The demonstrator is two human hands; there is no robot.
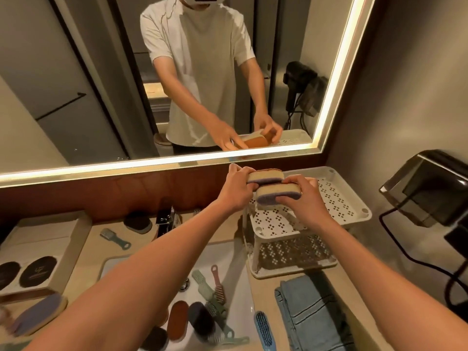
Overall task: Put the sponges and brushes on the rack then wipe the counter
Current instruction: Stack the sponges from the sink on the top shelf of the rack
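2 hands (238,188) (302,198) each grip 1 sponge (265,176) (278,196) above the rack (354,198).

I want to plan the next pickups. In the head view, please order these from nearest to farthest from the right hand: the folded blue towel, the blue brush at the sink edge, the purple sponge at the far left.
From the right hand:
1. Folded blue towel, on the counter below the rack.
2. Blue brush, at the sink's right edge.
3. Purple sponge, far left on the counter.
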